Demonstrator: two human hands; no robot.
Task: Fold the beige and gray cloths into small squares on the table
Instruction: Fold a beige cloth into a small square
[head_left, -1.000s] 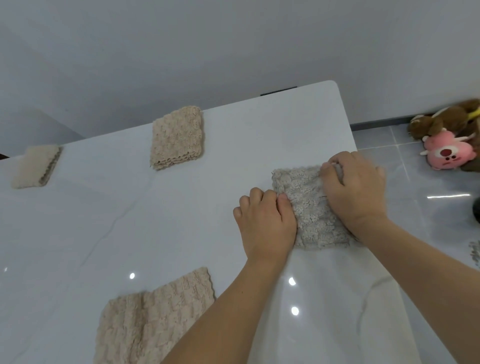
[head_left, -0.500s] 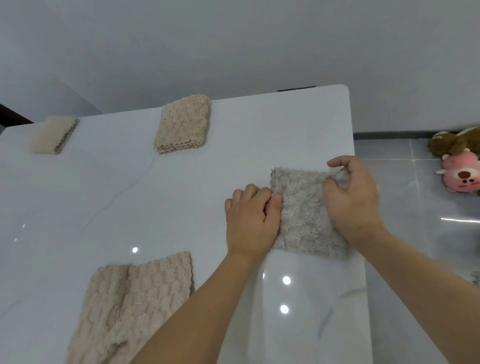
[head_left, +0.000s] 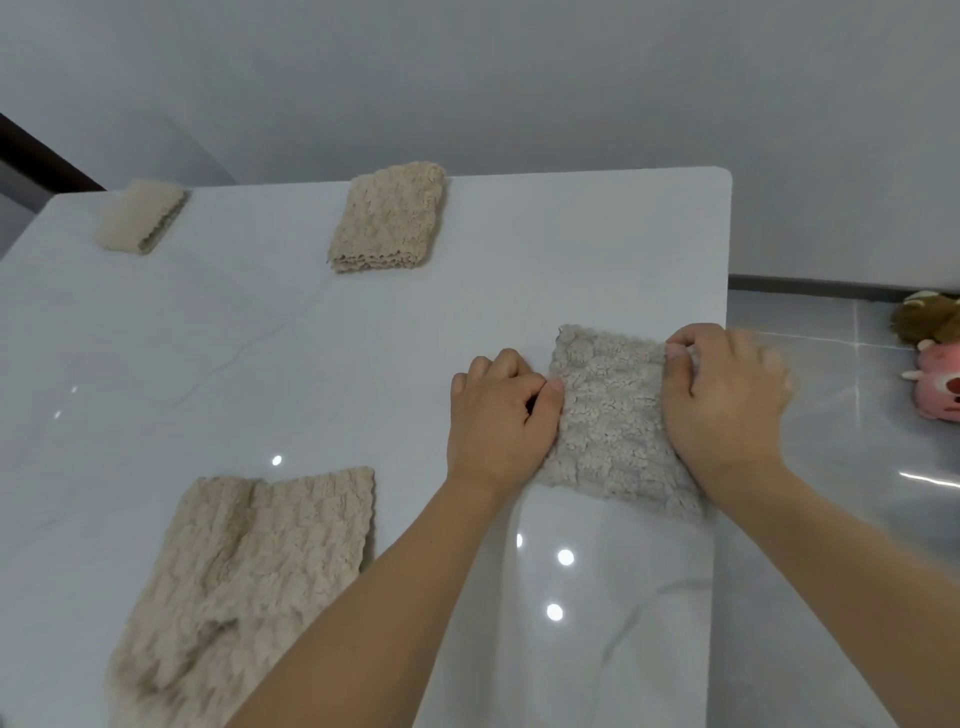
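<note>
Lying folded, fluffy gray cloth (head_left: 613, 415)

Soft even light; ceiling-lamp glare dots the glossy table (head_left: 519, 260); right hand (head_left: 727, 405) motion-blurred.

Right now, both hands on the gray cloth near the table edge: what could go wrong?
1. The gray cloth lies close to the right edge of the table, under the right hand; a sideways push could slide it off.
2. The left hand pinches only one edge; letting go may let the thick folds spring open.
</note>
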